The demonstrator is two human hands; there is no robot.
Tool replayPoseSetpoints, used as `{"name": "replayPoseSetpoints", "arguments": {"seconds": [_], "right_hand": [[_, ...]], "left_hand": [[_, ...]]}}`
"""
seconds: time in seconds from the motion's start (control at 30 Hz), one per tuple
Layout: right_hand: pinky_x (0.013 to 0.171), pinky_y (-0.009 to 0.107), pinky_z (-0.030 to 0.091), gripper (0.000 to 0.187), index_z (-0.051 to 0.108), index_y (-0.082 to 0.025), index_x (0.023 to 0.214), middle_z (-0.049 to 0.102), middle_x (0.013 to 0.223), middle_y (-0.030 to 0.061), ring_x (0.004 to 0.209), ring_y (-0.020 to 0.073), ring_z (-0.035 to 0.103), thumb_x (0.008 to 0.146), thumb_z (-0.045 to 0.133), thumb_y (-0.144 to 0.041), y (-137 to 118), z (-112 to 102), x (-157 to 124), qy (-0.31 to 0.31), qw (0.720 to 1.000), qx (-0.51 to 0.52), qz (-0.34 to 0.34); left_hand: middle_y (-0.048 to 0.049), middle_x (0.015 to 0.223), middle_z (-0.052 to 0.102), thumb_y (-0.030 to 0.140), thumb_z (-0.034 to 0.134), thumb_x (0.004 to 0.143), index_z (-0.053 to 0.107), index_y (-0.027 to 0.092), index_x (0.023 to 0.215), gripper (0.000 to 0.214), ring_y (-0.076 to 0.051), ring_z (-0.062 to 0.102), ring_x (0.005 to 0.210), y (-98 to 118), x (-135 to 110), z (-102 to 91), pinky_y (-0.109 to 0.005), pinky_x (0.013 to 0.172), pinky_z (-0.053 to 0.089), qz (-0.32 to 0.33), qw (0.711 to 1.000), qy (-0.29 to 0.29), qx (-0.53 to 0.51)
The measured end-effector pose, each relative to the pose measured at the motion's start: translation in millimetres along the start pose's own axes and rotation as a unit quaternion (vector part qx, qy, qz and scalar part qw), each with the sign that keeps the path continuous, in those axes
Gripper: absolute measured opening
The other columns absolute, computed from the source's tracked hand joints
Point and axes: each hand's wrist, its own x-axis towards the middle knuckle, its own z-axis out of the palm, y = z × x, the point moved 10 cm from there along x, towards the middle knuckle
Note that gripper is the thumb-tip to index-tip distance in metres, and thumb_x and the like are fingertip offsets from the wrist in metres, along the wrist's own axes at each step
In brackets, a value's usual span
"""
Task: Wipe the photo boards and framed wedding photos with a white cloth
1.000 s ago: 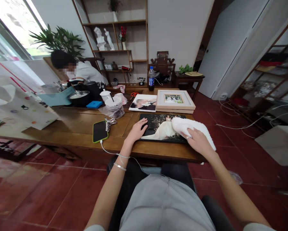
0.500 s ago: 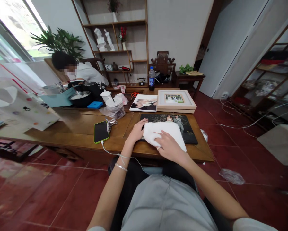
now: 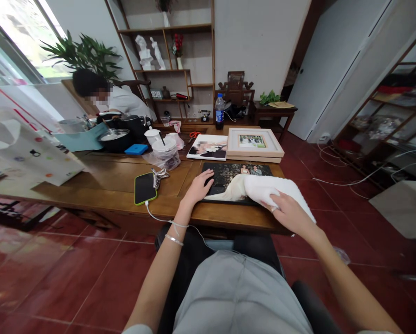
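A dark photo panel (image 3: 223, 178) showing two people in wedding clothes lies flat near the table's front edge. My left hand (image 3: 198, 187) rests open on its left side, fingertips on the border. In my right hand (image 3: 288, 211) is a fluffy white cloth (image 3: 284, 185), bunched under the fingers. It covers the panel's right part and hangs past that end. A ring shows on my right hand, and a bracelet circles my left wrist.
Behind the panel are a white-framed picture (image 3: 252, 141), a photo print (image 3: 208, 147) and a cola bottle (image 3: 219, 111). A charging phone (image 3: 145, 189), a plastic-wrapped cup (image 3: 164, 150) and a paper bag (image 3: 37, 153) stand leftward. A person (image 3: 124, 102) bends at the far left.
My right hand has swept the white cloth rightward across the panel, uncovering more of the photo's left and middle. My left hand stays at the left edge.
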Motion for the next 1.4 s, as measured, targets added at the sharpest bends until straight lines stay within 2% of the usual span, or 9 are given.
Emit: {"name": "replayPoseSetpoints", "arguments": {"seconds": [0.1,0.2,0.43,0.6,0.77,0.93,1.1,1.27,1.4], "right_hand": [[0.072,0.033,0.039,0.020,0.056,-0.018,0.080,0.064,0.083,0.0103,0.082,0.0253,0.057,0.077,0.036,-0.014,19.9,-6.9,-4.0,-0.004,1.000,0.008,0.020],[0.067,0.030,0.037,0.016,0.051,-0.020,0.075,0.063,0.082,0.0077,0.075,0.0220,0.056,0.082,0.036,-0.019,30.5,-13.5,1.9,0.008,0.999,0.042,0.018],[0.061,0.028,0.034,0.031,0.053,-0.020,0.070,0.063,0.074,0.0060,0.067,0.0200,0.053,0.087,0.043,-0.043,42.5,-8.3,57.4,0.011,0.999,0.022,-0.024],[0.066,0.028,0.035,0.021,0.060,-0.015,0.088,0.065,0.087,0.0098,0.078,0.0223,0.055,0.082,0.047,-0.029,41.1,4.2,97.3,-0.028,0.997,-0.001,-0.071],[0.076,0.030,0.035,0.023,0.061,-0.012,0.094,0.065,0.092,0.0114,0.087,0.0246,0.054,0.081,0.043,-0.018,36.9,7.6,112.1,-0.010,0.997,-0.025,-0.076],[0.079,0.032,0.035,0.028,0.062,-0.012,0.099,0.063,0.092,0.0121,0.091,0.0260,0.053,0.080,0.042,-0.013,26.7,10.6,96.9,-0.013,0.994,-0.073,-0.075],[0.079,0.034,0.038,0.023,0.064,-0.013,0.093,0.062,0.088,0.0137,0.089,0.0265,0.054,0.079,0.046,-0.017,0.5,6.7,53.2,-0.028,0.993,-0.083,-0.085],[0.097,0.043,0.034,0.020,0.066,-0.015,0.081,0.056,0.124,0.0172,0.109,0.0297,0.051,0.068,0.051,-0.010,-42.7,-0.4,-0.9,0.001,0.990,-0.024,-0.138],[0.103,0.047,0.029,0.023,0.066,-0.016,0.078,0.053,0.129,0.0169,0.118,0.0302,0.047,0.063,0.051,-0.007,-57.9,-1.6,-19.8,0.011,0.986,0.015,-0.166]], "left_hand": [[-0.0104,0.130,0.055,0.027,0.045,0.089,0.060,0.015,0.117,0.033,-0.021,0.046,0.127,1.3,-0.4,0.0,-0.041,0.109,0.034,0.001,1.000,-0.002,0.001],[-0.0129,0.131,0.054,0.029,0.046,0.089,0.057,0.012,0.121,0.037,-0.021,0.045,0.127,3.7,-0.9,-0.5,-0.039,0.109,0.034,-0.001,1.000,-0.005,0.004],[-0.0108,0.133,0.053,0.031,0.048,0.089,0.055,0.016,0.124,0.039,-0.021,0.045,0.127,4.4,-1.4,-0.4,-0.039,0.109,0.034,-0.002,1.000,-0.013,0.011],[-0.0101,0.133,0.052,0.032,0.047,0.089,0.057,0.016,0.121,0.037,-0.021,0.045,0.127,1.9,-1.4,0.5,-0.040,0.109,0.034,-0.003,1.000,-0.014,0.006],[-0.0106,0.133,0.053,0.032,0.048,0.089,0.058,0.016,0.121,0.037,-0.021,0.045,0.127,1.3,-1.4,0.5,-0.040,0.109,0.034,-0.006,1.000,-0.013,0.003],[-0.0118,0.132,0.053,0.032,0.048,0.089,0.058,0.014,0.120,0.037,-0.022,0.046,0.126,2.1,-1.1,0.5,-0.040,0.109,0.034,-0.004,1.000,-0.011,-0.001],[-0.0110,0.132,0.054,0.031,0.048,0.089,0.059,0.015,0.120,0.037,-0.021,0.045,0.127,2.9,-0.8,0.5,-0.039,0.109,0.033,-0.002,1.000,-0.010,-0.002],[-0.0123,0.132,0.053,0.032,0.047,0.089,0.058,0.013,0.120,0.038,-0.022,0.045,0.127,2.7,-0.8,1.5,-0.038,0.109,0.033,-0.005,1.000,-0.015,-0.001],[-0.0102,0.132,0.053,0.032,0.047,0.089,0.058,0.016,0.120,0.037,-0.022,0.045,0.127,2.2,-0.8,1.7,-0.039,0.109,0.034,-0.008,1.000,-0.015,0.007]]}}
